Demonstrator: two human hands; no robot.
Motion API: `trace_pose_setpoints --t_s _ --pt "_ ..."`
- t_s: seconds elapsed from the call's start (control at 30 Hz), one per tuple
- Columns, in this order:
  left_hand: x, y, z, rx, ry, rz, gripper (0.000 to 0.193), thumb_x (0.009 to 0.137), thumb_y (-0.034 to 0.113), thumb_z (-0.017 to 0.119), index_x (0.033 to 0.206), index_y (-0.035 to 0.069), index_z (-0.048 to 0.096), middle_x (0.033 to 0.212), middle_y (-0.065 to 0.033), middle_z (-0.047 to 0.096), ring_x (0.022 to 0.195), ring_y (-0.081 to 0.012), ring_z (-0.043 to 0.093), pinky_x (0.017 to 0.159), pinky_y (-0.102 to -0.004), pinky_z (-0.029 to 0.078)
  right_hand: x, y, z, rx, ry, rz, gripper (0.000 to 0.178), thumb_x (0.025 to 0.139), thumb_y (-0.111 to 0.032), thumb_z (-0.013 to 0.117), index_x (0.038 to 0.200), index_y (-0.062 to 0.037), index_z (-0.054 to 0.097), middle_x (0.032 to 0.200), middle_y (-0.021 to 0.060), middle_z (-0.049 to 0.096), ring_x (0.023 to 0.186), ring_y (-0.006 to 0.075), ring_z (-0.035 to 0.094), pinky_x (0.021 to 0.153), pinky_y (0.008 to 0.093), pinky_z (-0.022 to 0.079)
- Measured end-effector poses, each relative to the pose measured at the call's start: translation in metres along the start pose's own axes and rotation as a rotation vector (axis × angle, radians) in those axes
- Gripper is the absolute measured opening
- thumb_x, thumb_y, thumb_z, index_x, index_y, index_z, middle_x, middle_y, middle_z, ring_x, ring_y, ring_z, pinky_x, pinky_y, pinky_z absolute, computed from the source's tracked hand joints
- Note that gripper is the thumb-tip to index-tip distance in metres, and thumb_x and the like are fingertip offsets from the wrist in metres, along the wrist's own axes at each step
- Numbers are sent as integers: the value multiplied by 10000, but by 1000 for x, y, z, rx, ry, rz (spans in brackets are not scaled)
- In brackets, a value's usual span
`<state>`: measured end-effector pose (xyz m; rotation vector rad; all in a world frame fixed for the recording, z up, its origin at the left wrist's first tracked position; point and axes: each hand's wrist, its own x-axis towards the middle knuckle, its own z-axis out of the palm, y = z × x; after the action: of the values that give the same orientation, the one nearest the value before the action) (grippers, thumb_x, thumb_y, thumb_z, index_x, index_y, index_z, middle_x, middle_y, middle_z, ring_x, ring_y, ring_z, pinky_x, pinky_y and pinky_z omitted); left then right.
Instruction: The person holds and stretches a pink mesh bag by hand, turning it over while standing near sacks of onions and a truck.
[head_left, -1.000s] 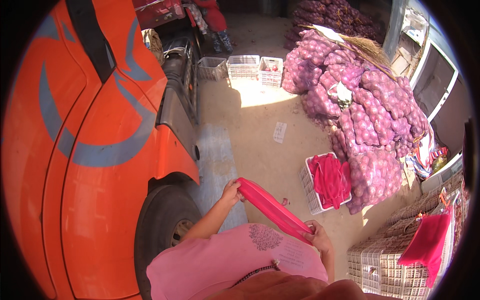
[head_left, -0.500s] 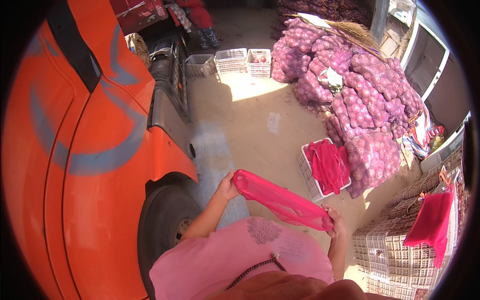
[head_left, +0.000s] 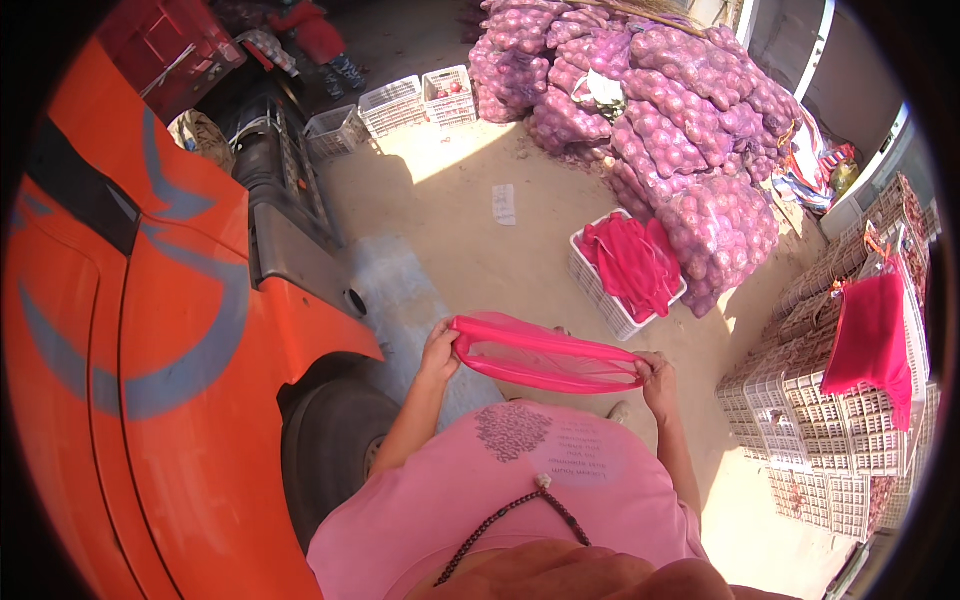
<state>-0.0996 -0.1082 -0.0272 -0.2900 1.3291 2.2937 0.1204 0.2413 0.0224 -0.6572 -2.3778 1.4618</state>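
Since half a second earlier, both hands had drawn the pink mesh bag level and its mouth had spread open. Left hand pinched the bag's left rim; right hand pinched the right rim. Bag hung stretched between them, held above the dirt ground, near the orange truck. White crate of pink bags sat beyond.

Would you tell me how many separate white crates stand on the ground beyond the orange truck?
4: three crates in a row at the top, one crate of red mesh bags by the sack pile. Stacked crates at right excluded; others may be hidden.
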Motion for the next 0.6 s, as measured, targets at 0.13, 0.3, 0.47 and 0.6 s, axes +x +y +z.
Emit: trace_pose_setpoints --t_s 0.13,0.3,0.47,0.6 --pt "-21 21 19 775 -395 -171 199 916 134 494 1036 4 586 919 -33 623 769 -133 590 696 -283 491 12 1 -15 896 199 334 211 894 -52 491 1061 22 597 851 78 600 685 195 592 593 281 520" --pt "-46 31 41 -261 -254 -267 338 880 359 583 995 44 614 873 -23 620 794 -121 554 771 -289 464 13 -14 -31 1354 -464 394 285 885 -129 533 1132 12 549 1019 140 605 838 199 618 692 289 543" --pt "-7 18 0 -182 -264 38 192 884 250 582 972 83 550 893 -4 580 842 -135 568 812 -314 473 5 -48 -18 874 -476 316 347 836 -119 614 1152 -8 525 1055 98 592 908 170 596 776 272 500" --pt "-4 11 -1 148 126 77 143 896 64 498 1038 75 513 980 -44 573 917 -172 582 766 -354 517 6 -41 -10 379 -580 218 265 808 7 594 1070 -10 554 970 88 599 840 120 571 689 257 465"
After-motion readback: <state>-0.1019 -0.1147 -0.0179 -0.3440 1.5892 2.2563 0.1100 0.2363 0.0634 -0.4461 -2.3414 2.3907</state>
